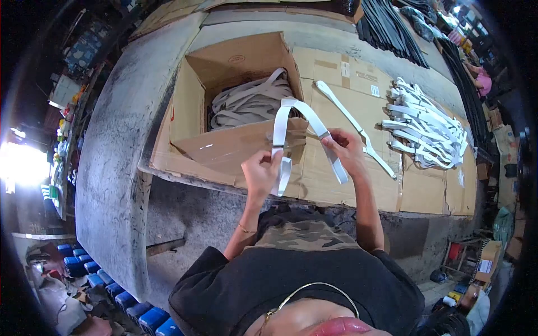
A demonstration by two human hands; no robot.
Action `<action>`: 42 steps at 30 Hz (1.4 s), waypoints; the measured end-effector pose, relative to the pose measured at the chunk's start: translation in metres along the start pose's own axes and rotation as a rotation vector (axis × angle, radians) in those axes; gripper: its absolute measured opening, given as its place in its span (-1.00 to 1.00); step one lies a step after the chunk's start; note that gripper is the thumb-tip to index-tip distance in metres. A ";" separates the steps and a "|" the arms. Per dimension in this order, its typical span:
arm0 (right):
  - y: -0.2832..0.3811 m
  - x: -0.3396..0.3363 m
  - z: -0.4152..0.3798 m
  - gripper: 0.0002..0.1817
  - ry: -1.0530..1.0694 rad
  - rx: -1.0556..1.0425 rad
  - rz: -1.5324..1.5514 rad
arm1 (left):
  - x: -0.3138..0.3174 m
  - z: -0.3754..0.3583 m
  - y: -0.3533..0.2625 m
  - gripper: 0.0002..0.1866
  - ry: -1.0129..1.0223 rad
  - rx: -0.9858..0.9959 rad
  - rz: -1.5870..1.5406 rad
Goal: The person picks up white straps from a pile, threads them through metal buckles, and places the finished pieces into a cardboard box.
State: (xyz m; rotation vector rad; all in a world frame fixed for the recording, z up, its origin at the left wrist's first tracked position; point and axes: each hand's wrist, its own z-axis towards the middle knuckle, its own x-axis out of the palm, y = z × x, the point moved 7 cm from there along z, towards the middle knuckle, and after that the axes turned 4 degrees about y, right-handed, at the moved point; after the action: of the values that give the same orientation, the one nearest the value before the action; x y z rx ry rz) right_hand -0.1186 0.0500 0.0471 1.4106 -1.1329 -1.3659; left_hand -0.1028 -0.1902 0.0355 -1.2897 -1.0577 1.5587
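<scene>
A white strap (279, 126) with dark slider buckles arches up between my two hands, its ends hanging in loops. My left hand (261, 172) pinches one leg of it just under a buckle. On the other leg, the fingers of my right hand (346, 150) close near the second buckle. Just behind stands an open cardboard box (193, 106) holding a heap of greyish-white straps (252, 99). One more white strap (343, 111), forked toward its near end, lies on flat cardboard (347, 193) beyond my right hand. Farther right is a pile of white straps (428, 126) with buckles.
The cardboard covers part of a grey worktable (115, 134), whose near edge runs in front of my body. Bundles of black strips (389, 31) lie at the back right. Blue containers (154, 319) line the floor at left. Another person in pink (482, 81) is at far right.
</scene>
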 end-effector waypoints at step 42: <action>-0.060 -0.020 -0.114 -0.68 0.531 -0.070 0.696 | 0.101 -0.027 -0.311 -0.91 0.816 1.359 1.211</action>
State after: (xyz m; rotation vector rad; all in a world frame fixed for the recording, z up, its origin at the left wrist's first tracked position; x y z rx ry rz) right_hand -0.0020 0.0815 -0.0012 1.0763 -1.0508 -0.4938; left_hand -0.0628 0.0009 0.2991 -1.2153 1.3784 1.5914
